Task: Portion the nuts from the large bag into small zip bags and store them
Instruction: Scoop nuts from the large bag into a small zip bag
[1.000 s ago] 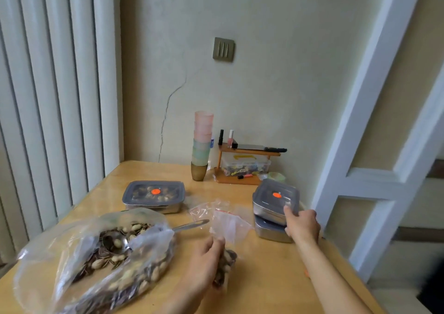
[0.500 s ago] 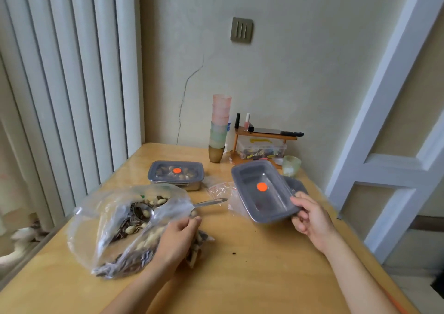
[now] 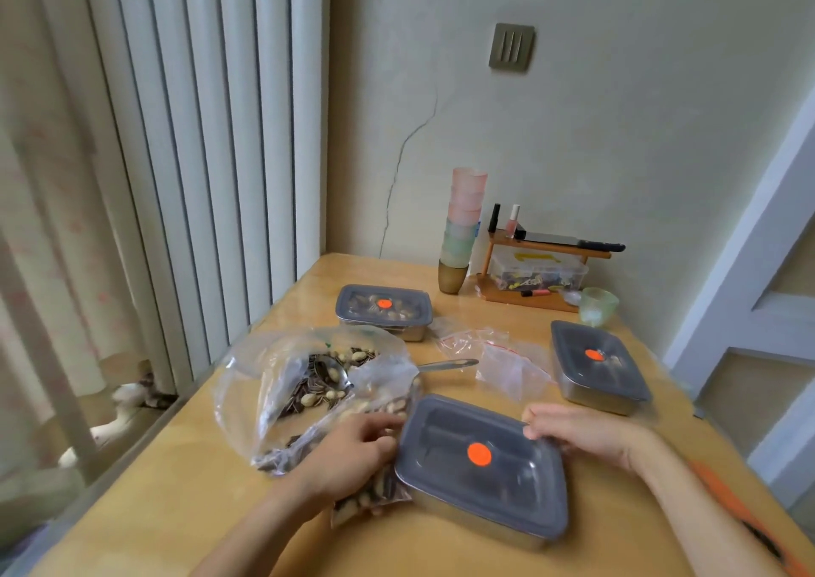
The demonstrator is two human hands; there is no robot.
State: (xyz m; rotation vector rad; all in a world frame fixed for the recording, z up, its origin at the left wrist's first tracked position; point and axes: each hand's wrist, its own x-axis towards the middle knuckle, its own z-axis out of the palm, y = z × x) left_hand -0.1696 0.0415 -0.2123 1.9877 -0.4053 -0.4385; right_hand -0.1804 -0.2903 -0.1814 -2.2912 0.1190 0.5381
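Note:
A large clear bag [image 3: 282, 382] of nuts and seeds lies open at the left of the wooden table [image 3: 176, 501], with a metal spoon [image 3: 436, 364] resting in it. My left hand [image 3: 353, 457] grips a small filled zip bag [image 3: 375, 495] of nuts in front of the big bag. A steel container with a grey lid and orange dot [image 3: 480, 466] sits on the table right beside that hand. My right hand [image 3: 577, 433] holds the container's far right edge. Empty small zip bags [image 3: 502, 360] lie behind it.
Two more lidded steel containers stand on the table: one at the right [image 3: 595, 364], one at the back [image 3: 383, 309] showing nuts through its lid. A stack of plastic cups [image 3: 463, 228], a small wooden shelf [image 3: 542, 267] and a green cup [image 3: 597, 305] line the wall.
My right hand lifted the top container off the stack at the right and set it down near me, beside the left hand. The left hand kept hold of the small filled bag.

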